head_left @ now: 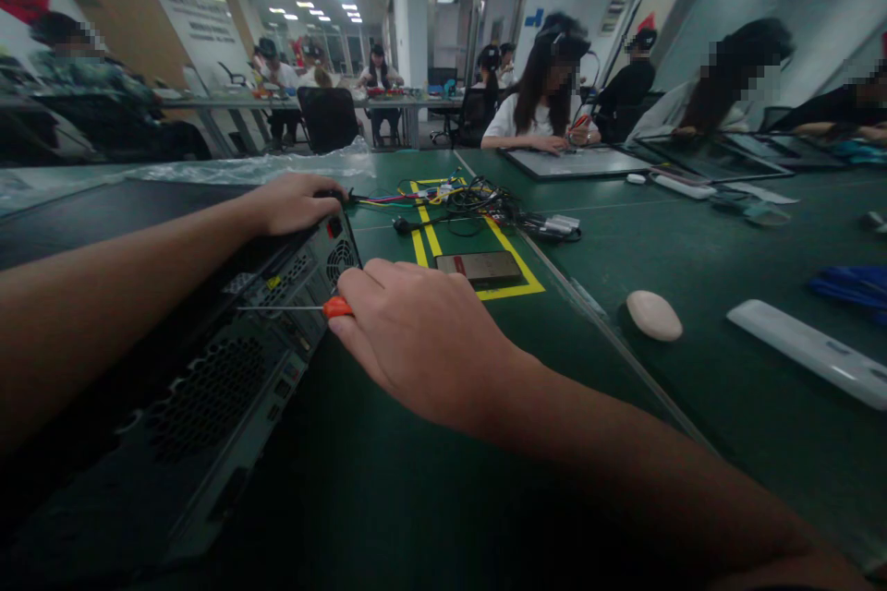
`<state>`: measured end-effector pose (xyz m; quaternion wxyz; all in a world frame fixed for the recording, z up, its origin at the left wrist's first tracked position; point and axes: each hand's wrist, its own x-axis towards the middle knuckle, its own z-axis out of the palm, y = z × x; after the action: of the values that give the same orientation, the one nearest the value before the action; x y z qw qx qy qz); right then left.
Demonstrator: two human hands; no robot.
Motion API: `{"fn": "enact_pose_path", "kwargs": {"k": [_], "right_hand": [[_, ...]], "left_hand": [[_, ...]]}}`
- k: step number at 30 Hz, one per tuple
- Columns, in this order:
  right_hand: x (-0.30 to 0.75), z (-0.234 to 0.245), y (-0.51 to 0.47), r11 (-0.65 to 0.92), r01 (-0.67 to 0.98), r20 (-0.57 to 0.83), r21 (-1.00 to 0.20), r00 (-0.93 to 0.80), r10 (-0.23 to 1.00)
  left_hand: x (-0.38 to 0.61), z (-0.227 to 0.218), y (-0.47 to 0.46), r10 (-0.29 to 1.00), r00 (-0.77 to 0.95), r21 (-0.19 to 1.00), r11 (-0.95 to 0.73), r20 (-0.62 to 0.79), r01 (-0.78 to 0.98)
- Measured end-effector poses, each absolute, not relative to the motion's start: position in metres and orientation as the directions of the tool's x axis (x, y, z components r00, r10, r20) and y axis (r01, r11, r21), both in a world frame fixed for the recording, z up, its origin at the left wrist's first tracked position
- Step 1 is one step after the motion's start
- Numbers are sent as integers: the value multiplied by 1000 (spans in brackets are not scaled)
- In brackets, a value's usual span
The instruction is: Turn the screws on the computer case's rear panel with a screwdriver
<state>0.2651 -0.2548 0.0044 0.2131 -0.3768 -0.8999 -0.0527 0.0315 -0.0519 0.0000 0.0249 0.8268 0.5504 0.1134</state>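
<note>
A black desktop computer case [208, 388] lies at the left of the table, its metal rear panel with vents and ports facing right. At its far top corner, my left hand [297, 203] grips the case; some of the fingertips are hidden. My right hand [416, 332] is closed around the orange handle of a screwdriver [337, 307]. The thin shaft points left, its tip at the upper edge of the rear panel; whether it touches a screw cannot be made out.
Beyond my right hand lie a dark flat box [479, 268] inside yellow tape [516, 292] and a tangle of cables [485, 199]. Rightward are a pale mouse [654, 315] and a long white device [810, 351]. Clear plastic wrap [277, 168] lies behind the case. People sit across the table.
</note>
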Motion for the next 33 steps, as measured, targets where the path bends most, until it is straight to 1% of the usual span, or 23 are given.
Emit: {"fn": "enact_pose_path", "kwargs": {"k": [6, 13, 18, 25, 33], "right_hand": [[265, 2, -252, 711, 694, 378, -111, -632, 676], [265, -2, -249, 731, 677, 377, -80, -658, 651], [265, -4, -247, 725, 686, 392, -64, -651, 650], [266, 0, -248, 717, 695, 347, -63, -658, 668], [266, 2, -252, 721, 684, 313, -109, -665, 678]], "left_hand": [[29, -1, -49, 905, 389, 158, -415, 172, 896], [27, -2, -46, 902, 402, 120, -421, 156, 899], [26, -2, -46, 900, 408, 136, -428, 153, 893], [26, -4, -46, 906, 388, 149, -412, 167, 899], [26, -3, -47, 900, 397, 149, -423, 180, 894]]}}
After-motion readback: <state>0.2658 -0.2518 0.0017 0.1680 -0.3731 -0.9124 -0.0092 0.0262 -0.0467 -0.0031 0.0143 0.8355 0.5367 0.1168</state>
